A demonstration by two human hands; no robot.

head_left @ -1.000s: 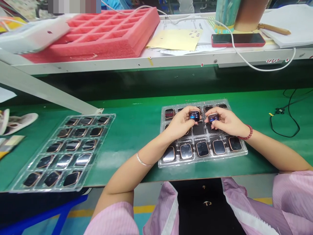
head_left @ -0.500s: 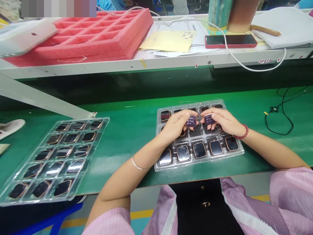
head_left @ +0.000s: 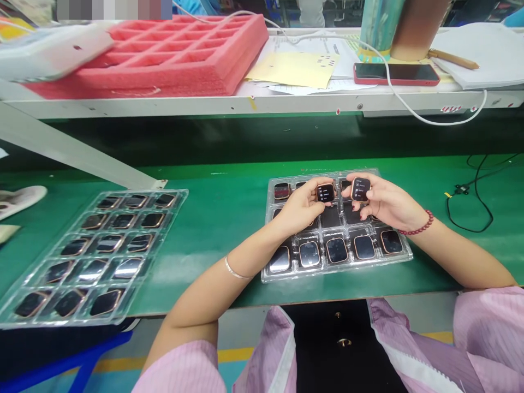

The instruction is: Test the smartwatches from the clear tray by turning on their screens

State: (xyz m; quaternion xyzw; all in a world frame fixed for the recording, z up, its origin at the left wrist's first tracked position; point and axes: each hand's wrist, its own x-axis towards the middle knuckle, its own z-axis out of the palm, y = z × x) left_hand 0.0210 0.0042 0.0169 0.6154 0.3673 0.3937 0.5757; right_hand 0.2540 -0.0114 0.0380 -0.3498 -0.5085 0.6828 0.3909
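Note:
My left hand (head_left: 306, 206) is closed around a smartwatch without a strap (head_left: 326, 192), its dark screen lit with a list of white lines. In my right hand (head_left: 388, 204) a second strapless smartwatch (head_left: 361, 189) is gripped by its edges, a similar menu showing. Both hands are above a clear plastic tray (head_left: 405, 255) that lies on the green bench. Several square watch bodies with gold rims sit in its pockets, such as the front-row watch body (head_left: 337, 250). Part of the tray's back and middle rows is hidden under my hands.
Another clear tray (head_left: 179, 203) of watch bodies lies at the left. A white shelf (head_left: 295, 103) crosses behind, carrying a pink foam tray (head_left: 229, 82), papers (head_left: 292, 68), a phone (head_left: 397, 75) and a white cable (head_left: 409, 112). Black cables (head_left: 466, 189) lie at right.
The right-hand watch has been raised and turned more upright, and those fingers have shifted. The left-hand watch is slightly higher. Both screens changed from purplish to black with white text. The view shifted slightly.

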